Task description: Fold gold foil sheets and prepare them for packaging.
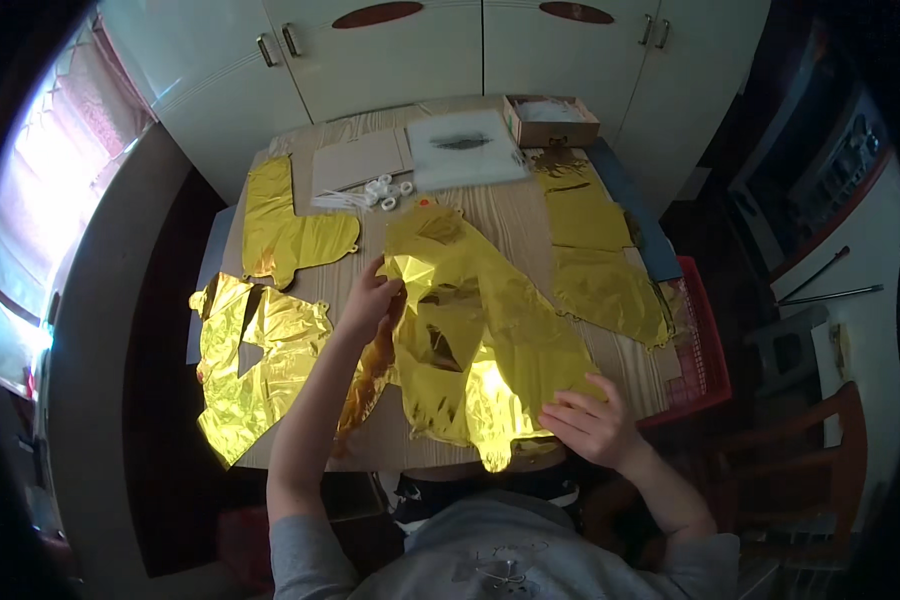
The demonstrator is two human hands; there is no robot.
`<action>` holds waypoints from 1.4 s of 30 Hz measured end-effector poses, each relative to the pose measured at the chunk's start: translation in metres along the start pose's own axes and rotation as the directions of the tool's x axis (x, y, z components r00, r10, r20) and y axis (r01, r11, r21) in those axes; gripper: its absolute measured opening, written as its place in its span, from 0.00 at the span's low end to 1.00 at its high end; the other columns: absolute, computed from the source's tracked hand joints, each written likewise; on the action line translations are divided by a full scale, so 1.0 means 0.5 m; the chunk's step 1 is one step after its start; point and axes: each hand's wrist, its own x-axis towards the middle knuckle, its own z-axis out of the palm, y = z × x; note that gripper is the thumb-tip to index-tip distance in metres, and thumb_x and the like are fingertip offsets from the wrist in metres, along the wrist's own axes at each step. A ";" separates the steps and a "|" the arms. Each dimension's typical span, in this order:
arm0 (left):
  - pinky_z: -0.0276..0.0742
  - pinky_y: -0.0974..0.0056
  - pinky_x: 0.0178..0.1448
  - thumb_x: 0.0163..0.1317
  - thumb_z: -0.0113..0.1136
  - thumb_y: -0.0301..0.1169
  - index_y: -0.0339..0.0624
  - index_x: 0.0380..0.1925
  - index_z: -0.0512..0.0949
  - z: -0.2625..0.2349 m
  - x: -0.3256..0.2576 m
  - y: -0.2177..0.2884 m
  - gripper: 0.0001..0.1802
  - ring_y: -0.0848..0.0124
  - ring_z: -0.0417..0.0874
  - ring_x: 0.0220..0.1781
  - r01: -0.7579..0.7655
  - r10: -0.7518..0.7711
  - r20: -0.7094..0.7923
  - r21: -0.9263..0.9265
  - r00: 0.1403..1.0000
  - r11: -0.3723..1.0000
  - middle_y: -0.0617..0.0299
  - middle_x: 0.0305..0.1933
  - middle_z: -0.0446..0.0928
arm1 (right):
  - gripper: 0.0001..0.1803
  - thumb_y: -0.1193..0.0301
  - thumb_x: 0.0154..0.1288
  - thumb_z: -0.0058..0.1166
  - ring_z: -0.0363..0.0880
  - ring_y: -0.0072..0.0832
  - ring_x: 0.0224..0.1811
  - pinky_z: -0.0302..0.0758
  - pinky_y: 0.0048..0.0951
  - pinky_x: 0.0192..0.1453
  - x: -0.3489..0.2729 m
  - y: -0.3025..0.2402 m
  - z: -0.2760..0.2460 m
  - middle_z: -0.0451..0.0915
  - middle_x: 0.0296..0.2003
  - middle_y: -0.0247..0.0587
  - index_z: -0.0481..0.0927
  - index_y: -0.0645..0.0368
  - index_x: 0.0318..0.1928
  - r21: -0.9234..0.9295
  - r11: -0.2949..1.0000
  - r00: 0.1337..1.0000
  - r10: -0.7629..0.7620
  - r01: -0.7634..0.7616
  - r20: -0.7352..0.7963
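We are apparently spreading the gold foil piece [515, 310] at the table's [625, 375] near side. Our left hand [372, 300] is pinching its left edge; our right hand [592, 425] is touching its lower right, pinch unclear. Flattening is probably requiring even tension.

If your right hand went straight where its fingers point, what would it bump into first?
Probably the big gold foil sheet: the right hand already seems to touch its lower right part, though depth is hard to judge.
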 end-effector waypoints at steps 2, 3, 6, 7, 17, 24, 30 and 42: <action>0.73 0.64 0.28 0.59 0.54 0.27 0.40 0.67 0.54 0.006 0.003 -0.012 0.35 0.65 0.77 0.23 -0.098 0.109 -0.016 0.322 0.994 0.942 0.56 0.27 0.75 | 0.09 0.68 0.58 0.57 0.78 0.23 0.50 0.68 0.45 0.61 -0.014 -0.002 0.024 0.82 0.41 0.25 0.84 0.48 0.39 -0.003 1.000 0.999 0.018 -0.018 0.028; 0.74 0.62 0.28 0.59 0.55 0.28 0.41 0.67 0.54 0.013 -0.010 0.006 0.36 0.62 0.78 0.23 -0.157 0.188 -0.010 0.502 0.982 0.850 0.54 0.27 0.76 | 0.09 0.68 0.58 0.56 0.78 0.23 0.50 0.68 0.45 0.61 -0.020 -0.003 0.034 0.82 0.41 0.25 0.84 0.49 0.39 0.003 1.000 1.000 0.021 -0.021 0.024; 0.76 0.54 0.38 0.56 0.58 0.33 0.45 0.65 0.59 0.004 0.005 -0.007 0.36 0.52 0.81 0.33 -0.219 0.287 0.032 0.729 0.957 0.648 0.48 0.35 0.79 | 0.09 0.68 0.58 0.56 0.78 0.22 0.50 0.69 0.45 0.61 -0.030 -0.011 0.051 0.82 0.41 0.26 0.84 0.49 0.39 0.042 0.999 0.999 0.016 -0.017 0.035; 0.76 0.53 0.41 0.56 0.58 0.33 0.45 0.64 0.62 0.008 0.007 -0.008 0.34 0.51 0.81 0.35 -0.246 0.329 0.050 0.771 0.943 0.588 0.49 0.36 0.79 | 0.08 0.68 0.58 0.56 0.78 0.22 0.50 0.69 0.45 0.61 -0.030 -0.013 0.053 0.82 0.41 0.26 0.84 0.49 0.39 0.055 0.998 0.999 0.011 -0.014 0.044; 0.73 0.53 0.48 0.55 0.59 0.33 0.50 0.46 0.79 0.025 0.002 -0.032 0.17 0.52 0.76 0.43 -0.418 0.524 0.210 0.851 0.826 0.318 0.51 0.34 0.77 | 0.12 0.69 0.51 0.60 0.79 0.23 0.51 0.69 0.45 0.62 -0.045 -0.008 0.070 0.82 0.43 0.29 0.83 0.51 0.39 0.133 0.991 0.996 0.004 -0.017 0.094; 0.73 0.55 0.48 0.56 0.60 0.34 0.51 0.40 0.82 0.027 -0.005 -0.035 0.11 0.55 0.75 0.43 -0.416 0.559 0.183 0.849 0.809 0.325 0.54 0.34 0.74 | 0.10 0.70 0.51 0.60 0.80 0.25 0.51 0.69 0.47 0.62 -0.050 -0.003 0.073 0.83 0.41 0.33 0.82 0.54 0.37 0.227 0.973 0.994 0.023 -0.047 0.106; 0.71 0.54 0.51 0.57 0.59 0.33 0.50 0.39 0.82 0.020 -0.007 -0.033 0.10 0.56 0.74 0.47 -0.426 0.576 0.185 0.847 0.797 0.318 0.55 0.41 0.74 | 0.09 0.73 0.50 0.59 0.81 0.27 0.49 0.70 0.50 0.62 -0.048 -0.004 0.074 0.83 0.40 0.33 0.81 0.53 0.35 0.261 0.964 0.995 0.029 -0.054 0.100; 0.47 0.40 0.73 0.62 0.50 0.52 0.53 0.63 0.67 0.055 -0.043 -0.028 0.31 0.52 0.56 0.74 -0.562 0.400 0.501 0.826 0.767 0.041 0.54 0.69 0.62 | 0.09 0.72 0.50 0.59 0.81 0.26 0.50 0.69 0.49 0.62 -0.049 0.001 0.077 0.83 0.42 0.31 0.81 0.52 0.35 0.289 0.956 0.995 0.027 -0.054 0.096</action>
